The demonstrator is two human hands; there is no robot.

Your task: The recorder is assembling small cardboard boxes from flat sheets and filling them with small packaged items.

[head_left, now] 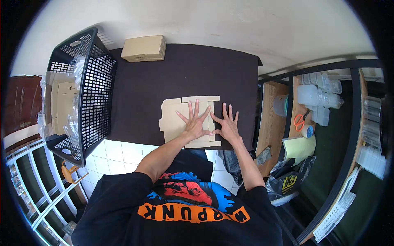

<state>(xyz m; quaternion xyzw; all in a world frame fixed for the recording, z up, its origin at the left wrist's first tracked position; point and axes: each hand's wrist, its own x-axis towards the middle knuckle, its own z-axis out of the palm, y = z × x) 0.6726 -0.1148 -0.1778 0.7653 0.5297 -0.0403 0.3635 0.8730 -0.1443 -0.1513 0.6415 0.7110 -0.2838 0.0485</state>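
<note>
A flat, unfolded cardboard box blank [172, 119] lies on the dark tabletop near its front edge. Its narrow flaps stick out along the right side. My left hand [195, 121] is spread on the blank, right of its middle, palm down with fingers pointing away from me. Beside it, my right hand [228, 124] is also spread, mostly over the table at the blank's right edge. Its thumb and index finger reach to that edge, close to my left thumb. Neither hand holds anything. Part of the blank is hidden under my left hand and forearm.
A closed cardboard box [143, 48] stands at the back left of the dark table [205, 69]. Left of it, a black plastic basket [96, 90] holds cardboard and clear plastic. On the right, a shelf carries clear containers [316, 95], orange-handled scissors [299, 122] and a tape roll [307, 130].
</note>
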